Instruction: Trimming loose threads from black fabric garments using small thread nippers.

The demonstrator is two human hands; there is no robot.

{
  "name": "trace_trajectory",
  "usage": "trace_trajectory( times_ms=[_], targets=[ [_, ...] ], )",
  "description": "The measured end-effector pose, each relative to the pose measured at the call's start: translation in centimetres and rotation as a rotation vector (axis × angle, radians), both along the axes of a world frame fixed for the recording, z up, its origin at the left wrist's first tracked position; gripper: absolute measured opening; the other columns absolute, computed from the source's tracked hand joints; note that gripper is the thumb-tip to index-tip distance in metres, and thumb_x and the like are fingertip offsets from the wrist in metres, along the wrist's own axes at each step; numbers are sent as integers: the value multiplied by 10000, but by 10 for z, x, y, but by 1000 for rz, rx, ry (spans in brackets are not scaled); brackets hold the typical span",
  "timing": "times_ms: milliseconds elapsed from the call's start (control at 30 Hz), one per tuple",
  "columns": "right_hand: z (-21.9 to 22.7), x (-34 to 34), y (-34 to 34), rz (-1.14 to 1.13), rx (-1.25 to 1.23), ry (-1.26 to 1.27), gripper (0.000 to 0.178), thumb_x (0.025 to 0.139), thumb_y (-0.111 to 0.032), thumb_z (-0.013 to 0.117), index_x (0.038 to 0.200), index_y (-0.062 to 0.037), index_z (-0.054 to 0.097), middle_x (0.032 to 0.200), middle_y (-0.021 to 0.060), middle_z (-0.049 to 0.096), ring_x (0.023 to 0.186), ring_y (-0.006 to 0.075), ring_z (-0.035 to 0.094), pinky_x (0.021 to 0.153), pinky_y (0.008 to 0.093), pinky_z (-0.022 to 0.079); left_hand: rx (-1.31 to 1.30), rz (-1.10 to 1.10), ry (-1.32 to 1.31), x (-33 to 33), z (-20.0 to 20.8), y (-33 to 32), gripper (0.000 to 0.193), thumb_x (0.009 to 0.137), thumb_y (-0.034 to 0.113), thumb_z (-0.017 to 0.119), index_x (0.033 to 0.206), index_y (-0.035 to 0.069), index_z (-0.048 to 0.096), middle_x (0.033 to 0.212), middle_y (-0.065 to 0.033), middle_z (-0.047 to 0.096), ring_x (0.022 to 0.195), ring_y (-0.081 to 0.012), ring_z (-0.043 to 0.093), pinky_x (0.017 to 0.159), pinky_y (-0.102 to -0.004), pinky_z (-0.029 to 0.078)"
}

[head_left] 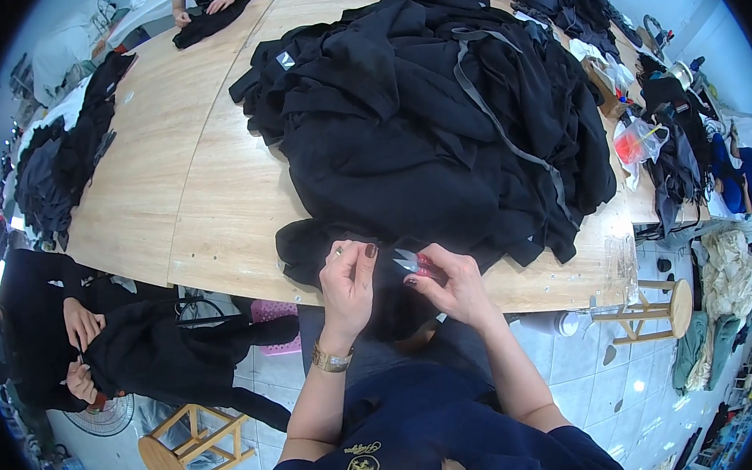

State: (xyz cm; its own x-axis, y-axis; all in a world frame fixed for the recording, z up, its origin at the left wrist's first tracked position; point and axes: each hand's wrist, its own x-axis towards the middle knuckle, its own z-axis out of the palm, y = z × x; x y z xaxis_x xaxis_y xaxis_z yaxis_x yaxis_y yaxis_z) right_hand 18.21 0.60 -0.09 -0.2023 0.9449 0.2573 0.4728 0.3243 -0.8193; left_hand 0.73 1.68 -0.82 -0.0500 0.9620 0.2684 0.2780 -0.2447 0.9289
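Both my hands are over the near edge of the table, in front of a big heap of black garments. My right hand is closed round small thread snips with red grips, their two pointed blades apart and aimed left. Thumb and fingers of my left hand are pinched together just left of the blades. What they hold is too fine or too dark to make out. Behind and below them, a black garment from the heap hangs over the edge towards my lap.
A grey strap lies across the heap. On my left a co-worker's hands work on a black garment; other people sit across the table. Wooden stools stand at right and lower left. A plastic bag and a cardboard box sit at right.
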Motion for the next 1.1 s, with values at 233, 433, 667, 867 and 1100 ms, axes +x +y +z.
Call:
trace_trajectory(
  times_ms=[233, 433, 667, 867, 1100],
  targets=[
    [8, -28, -8, -86, -133, 240, 258, 725, -129, 757, 811, -7, 546, 568, 9, 493, 490, 40, 408, 448, 210, 336, 180, 63, 183, 8, 2, -3, 187, 900, 145, 555, 786, 5, 603, 717, -101, 579, 736, -269, 537, 732, -349, 410],
    [-21, -22, 3, -302, -160, 365, 98, 863, -81, 603, 834, -5, 549, 587, 8, 516, 527, 27, 436, 481, 205, 357, 85, 56, 53, 5, -3, -3, 188, 897, 145, 559, 803, -9, 613, 715, -107, 583, 725, -261, 543, 704, -347, 421],
    [-5, -38, -2, -202, -156, 389, 148, 837, -108, 658, 918, 0, 597, 596, -17, 523, 527, 6, 408, 472, 194, 335, 118, 70, 99, 6, -3, -3, 211, 898, 158, 561, 787, -15, 610, 714, -112, 583, 719, -257, 540, 688, -341, 422],
    [-7, -34, 6, -275, -141, 399, 97, 882, -84, 576, 871, 9, 602, 559, -10, 503, 528, 22, 421, 482, 213, 352, 97, 65, 89, 6, -2, -3, 205, 890, 153, 563, 777, -11, 611, 720, -112, 588, 732, -273, 548, 711, -353, 419],
    [-6, -35, 0, -199, -168, 436, 83, 867, -75, 579, 868, 5, 600, 552, -3, 511, 523, 21, 438, 475, 219, 350, 221, 90, 230, 6, 2, -2, 190, 884, 144, 569, 782, -12, 606, 731, -112, 589, 742, -275, 552, 702, -351, 419]
  ],
)
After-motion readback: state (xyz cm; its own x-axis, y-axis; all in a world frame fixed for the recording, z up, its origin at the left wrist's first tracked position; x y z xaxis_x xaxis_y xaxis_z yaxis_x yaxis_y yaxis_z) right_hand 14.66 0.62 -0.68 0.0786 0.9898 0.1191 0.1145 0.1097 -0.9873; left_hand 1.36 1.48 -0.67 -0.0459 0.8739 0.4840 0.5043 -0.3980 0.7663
